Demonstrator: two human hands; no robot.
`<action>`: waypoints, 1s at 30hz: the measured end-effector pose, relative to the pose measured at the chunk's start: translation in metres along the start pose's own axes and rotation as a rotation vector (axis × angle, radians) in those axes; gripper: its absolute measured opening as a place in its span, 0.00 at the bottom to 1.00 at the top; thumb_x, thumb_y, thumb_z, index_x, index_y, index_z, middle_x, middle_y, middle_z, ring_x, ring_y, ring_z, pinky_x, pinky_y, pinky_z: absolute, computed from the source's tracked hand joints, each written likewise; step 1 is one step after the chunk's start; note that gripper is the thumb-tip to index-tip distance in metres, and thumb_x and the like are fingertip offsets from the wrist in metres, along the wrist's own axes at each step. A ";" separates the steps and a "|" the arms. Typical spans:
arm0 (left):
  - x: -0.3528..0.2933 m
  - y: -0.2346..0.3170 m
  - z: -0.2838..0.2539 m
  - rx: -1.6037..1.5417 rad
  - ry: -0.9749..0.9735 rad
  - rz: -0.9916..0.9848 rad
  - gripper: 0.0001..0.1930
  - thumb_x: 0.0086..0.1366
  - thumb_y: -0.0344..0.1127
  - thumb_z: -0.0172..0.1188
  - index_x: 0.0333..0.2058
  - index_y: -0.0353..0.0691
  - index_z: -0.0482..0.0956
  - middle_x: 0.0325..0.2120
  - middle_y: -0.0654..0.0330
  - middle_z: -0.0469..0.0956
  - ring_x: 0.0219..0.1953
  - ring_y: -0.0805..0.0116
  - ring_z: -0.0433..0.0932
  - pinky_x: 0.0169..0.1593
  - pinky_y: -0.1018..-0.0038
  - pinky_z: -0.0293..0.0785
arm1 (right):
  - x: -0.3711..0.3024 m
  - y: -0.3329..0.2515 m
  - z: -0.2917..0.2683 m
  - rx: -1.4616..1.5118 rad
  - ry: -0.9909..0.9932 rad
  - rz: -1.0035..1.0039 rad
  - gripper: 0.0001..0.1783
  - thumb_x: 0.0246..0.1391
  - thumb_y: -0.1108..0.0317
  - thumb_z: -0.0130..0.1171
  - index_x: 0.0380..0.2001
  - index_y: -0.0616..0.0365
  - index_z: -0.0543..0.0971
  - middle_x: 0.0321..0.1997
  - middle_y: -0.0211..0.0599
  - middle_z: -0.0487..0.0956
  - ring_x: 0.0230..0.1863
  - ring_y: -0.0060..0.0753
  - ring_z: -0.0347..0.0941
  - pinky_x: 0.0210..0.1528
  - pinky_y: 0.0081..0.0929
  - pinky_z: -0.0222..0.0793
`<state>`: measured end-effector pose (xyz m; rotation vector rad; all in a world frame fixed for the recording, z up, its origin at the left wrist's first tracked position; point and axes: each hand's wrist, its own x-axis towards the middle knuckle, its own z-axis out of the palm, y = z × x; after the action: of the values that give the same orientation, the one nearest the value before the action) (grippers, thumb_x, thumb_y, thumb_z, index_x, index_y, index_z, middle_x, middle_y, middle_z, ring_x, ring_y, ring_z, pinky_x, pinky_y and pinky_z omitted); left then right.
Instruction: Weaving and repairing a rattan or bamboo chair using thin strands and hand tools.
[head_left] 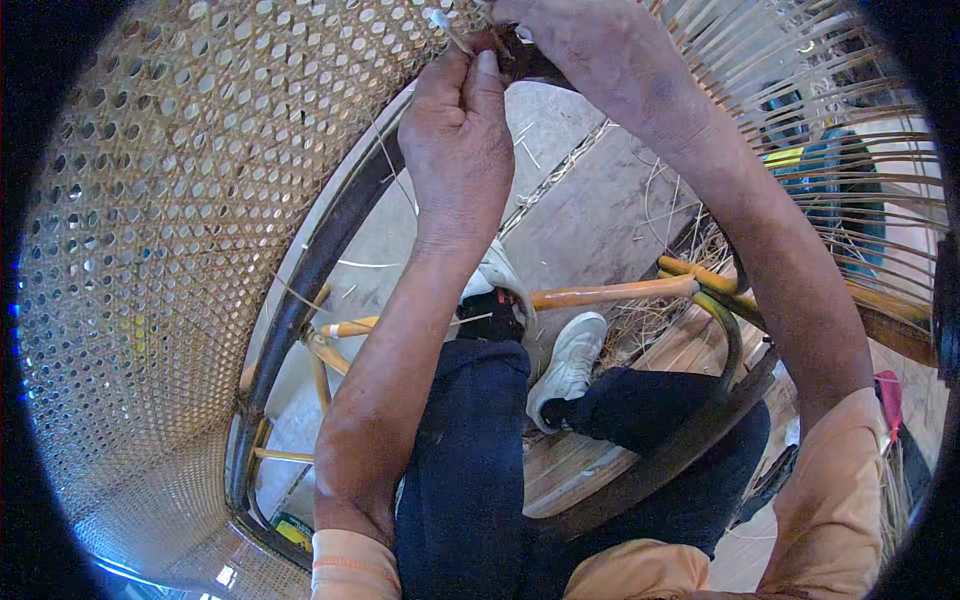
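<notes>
My left hand (460, 120) is closed in a pinch near the top of the view, thumb and forefinger together on a thin cane strand (460, 38) that sticks up past the fingertips. Just to its right, my right hand (575, 30) reaches in against the dark curved rim; its fingers are cut off by the upper edge, so their grip is hidden. Both hands are at the border of a woven cane panel (220, 170), which has an open mesh of small holes. A dark bent frame rail (345, 215) runs along that border.
Bare parallel cane rods (850, 130) fan out at the upper right. Yellowish cane legs and a crossbar (600, 293) stand below the frame. Loose cane strips (650, 310) lie on the floor. A red-handled tool (888, 400) is at the right. My legs and pale shoes are beneath.
</notes>
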<state>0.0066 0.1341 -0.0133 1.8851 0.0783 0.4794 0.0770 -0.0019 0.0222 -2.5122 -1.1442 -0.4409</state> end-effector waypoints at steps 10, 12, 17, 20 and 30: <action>0.000 -0.006 0.003 -0.089 -0.015 -0.002 0.11 0.66 0.32 0.48 0.40 0.34 0.77 0.28 0.53 0.76 0.31 0.65 0.76 0.37 0.72 0.70 | 0.004 -0.004 0.000 0.081 0.054 0.018 0.06 0.48 0.71 0.55 0.30 0.59 0.73 0.22 0.40 0.71 0.26 0.40 0.73 0.24 0.33 0.71; 0.001 -0.006 0.003 -0.074 -0.016 0.019 0.11 0.66 0.32 0.48 0.39 0.34 0.77 0.28 0.53 0.76 0.31 0.66 0.75 0.37 0.72 0.70 | 0.005 -0.004 0.001 0.039 0.044 -0.007 0.06 0.49 0.69 0.55 0.30 0.59 0.72 0.23 0.40 0.71 0.26 0.42 0.73 0.24 0.35 0.71; -0.001 0.005 -0.008 -0.041 -0.017 -0.052 0.11 0.66 0.35 0.49 0.39 0.35 0.78 0.23 0.57 0.76 0.26 0.70 0.74 0.33 0.75 0.70 | 0.005 -0.006 0.003 0.060 0.033 0.064 0.06 0.51 0.68 0.54 0.29 0.59 0.72 0.23 0.42 0.71 0.26 0.44 0.73 0.23 0.36 0.70; -0.009 0.016 -0.017 -0.100 -0.040 -0.238 0.13 0.66 0.36 0.50 0.39 0.34 0.78 0.21 0.59 0.77 0.22 0.74 0.74 0.29 0.78 0.70 | 0.004 -0.005 0.005 0.119 0.073 0.087 0.08 0.53 0.67 0.53 0.28 0.60 0.71 0.23 0.42 0.70 0.25 0.44 0.72 0.23 0.34 0.68; -0.010 0.020 -0.018 -0.022 -0.208 -0.373 0.16 0.66 0.38 0.50 0.40 0.30 0.77 0.21 0.57 0.78 0.19 0.74 0.73 0.26 0.77 0.71 | 0.006 -0.006 0.020 0.767 0.131 0.186 0.10 0.55 0.64 0.51 0.24 0.57 0.69 0.23 0.34 0.69 0.28 0.30 0.70 0.27 0.27 0.66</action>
<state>-0.0124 0.1401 0.0078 1.8348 0.2789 0.0289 0.0784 0.0145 0.0076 -1.8573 -0.8080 -0.0798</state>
